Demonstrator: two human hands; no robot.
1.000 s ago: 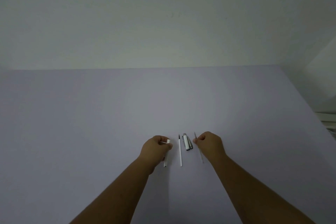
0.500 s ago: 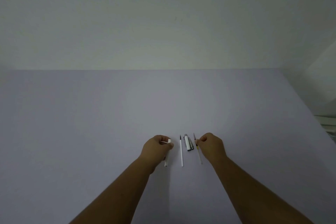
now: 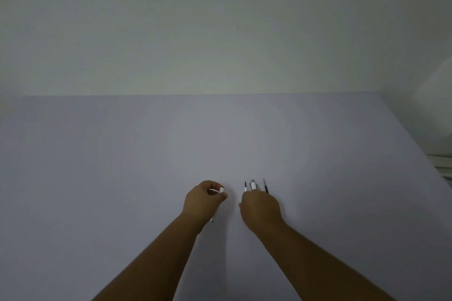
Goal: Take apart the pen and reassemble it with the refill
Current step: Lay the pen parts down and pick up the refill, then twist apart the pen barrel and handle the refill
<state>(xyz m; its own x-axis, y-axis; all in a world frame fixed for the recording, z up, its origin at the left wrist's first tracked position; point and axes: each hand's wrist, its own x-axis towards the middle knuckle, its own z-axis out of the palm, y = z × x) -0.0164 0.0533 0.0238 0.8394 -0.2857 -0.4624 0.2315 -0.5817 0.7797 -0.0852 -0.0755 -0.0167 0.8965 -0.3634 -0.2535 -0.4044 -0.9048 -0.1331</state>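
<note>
In my left hand [image 3: 204, 201] I grip the white pen barrel [image 3: 221, 189]; its open end sticks out past my thumb and its tip shows below my palm. My right hand [image 3: 260, 210] lies palm down over the loose parts on the table. Past its fingertips show the dark tip of a white refill [image 3: 245, 187], the silver and white upper pen part [image 3: 253, 186] and a thin dark refill [image 3: 265, 186]. The rest of these parts is hidden under the hand. The fingers are hidden too, so any grip is unclear.
The work surface is a pale lavender table [image 3: 146, 166] reaching to a plain wall at the back. Its right edge runs diagonally toward me, with white slatted objects [image 3: 442, 166] beyond it.
My right hand has shifted left, from pinching the thin refill on the right to covering the white refill and the upper pen part. The left hand still holds the barrel.
</note>
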